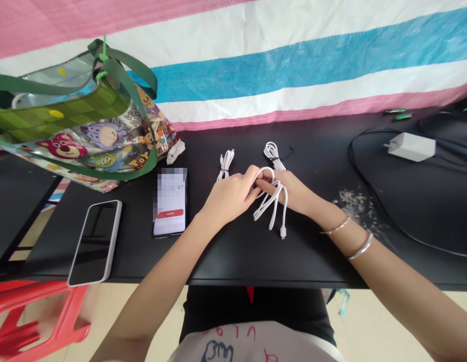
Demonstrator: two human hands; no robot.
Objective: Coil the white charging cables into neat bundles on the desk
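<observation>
A white charging cable (pixel 274 200) is gathered in loose loops between my two hands, over the middle of the black table. My left hand (pixel 235 193) pinches the loops from the left, its thumb and fingers closed. From the right, my right hand (pixel 288 188) has its fingers closed around the same loops. One connector end hangs down below the right hand. Just beyond the left hand lies a coiled white cable (pixel 226 162) with a black tie. A second tied white cable (pixel 273 153) lies beyond the right hand, partly behind it.
To the left are a lit phone (pixel 171 201), a dark-screened phone (pixel 94 244) at the table edge and a clear cartoon bag (pixel 105 130). On the right lie a white power adapter (pixel 412 147), a black cord (pixel 372 186) and pale crumbs (pixel 356 203). A red stool (pixel 48 322) stands below.
</observation>
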